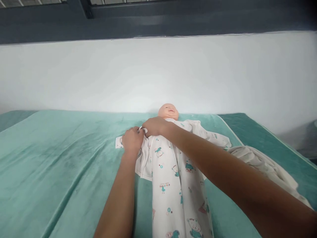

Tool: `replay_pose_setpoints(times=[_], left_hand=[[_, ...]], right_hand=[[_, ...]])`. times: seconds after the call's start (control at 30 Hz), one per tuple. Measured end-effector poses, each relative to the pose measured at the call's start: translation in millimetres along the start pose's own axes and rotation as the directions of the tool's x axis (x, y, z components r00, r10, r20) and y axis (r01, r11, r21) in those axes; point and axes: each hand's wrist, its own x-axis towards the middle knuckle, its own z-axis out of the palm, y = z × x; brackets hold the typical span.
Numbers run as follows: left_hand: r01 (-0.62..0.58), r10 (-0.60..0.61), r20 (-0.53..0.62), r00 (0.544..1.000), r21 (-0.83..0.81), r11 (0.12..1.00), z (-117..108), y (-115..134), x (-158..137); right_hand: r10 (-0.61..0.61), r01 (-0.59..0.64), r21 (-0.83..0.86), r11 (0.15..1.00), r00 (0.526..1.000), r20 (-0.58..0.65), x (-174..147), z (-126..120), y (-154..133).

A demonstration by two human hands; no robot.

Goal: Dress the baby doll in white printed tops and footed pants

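A baby doll (168, 110) lies on its back, its head toward the wall. White printed baby clothes (170, 172) cover its body and reach down to the bottom of the view. At the doll's shoulder on the left, my left hand (132, 138) is closed on the cloth near the sleeve. My right hand (155, 126) reaches across the doll's chest and pinches a white fabric tie (141, 129) that runs between both hands. My fingertips are partly hidden. The other sleeve (218, 138) lies stretched out to the right.
A light green sheet (74, 165) with wrinkles covers the surface, and a darker green cover (262, 132) shows at the right. A crumpled off-white cloth (264, 165) lies right of the doll, partly behind my right forearm. A white wall (158, 72) stands behind.
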Motion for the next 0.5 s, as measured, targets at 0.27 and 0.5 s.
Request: replay_pose_setpoints(times=[0.27,0.5], left_hand=[[0.083,-0.083,0.006,0.997,-0.107,0.991,-14,2,-3],[0.116,-0.102,0.074,0.992,-0.219,0.969,-23,-10,-3]], right_hand=[[-0.01,0.013,0.022,1.0,0.994,-0.107,-34,-11,15],[0.103,-0.084,0.093,0.992,0.969,-0.225,-62,-22,32]])
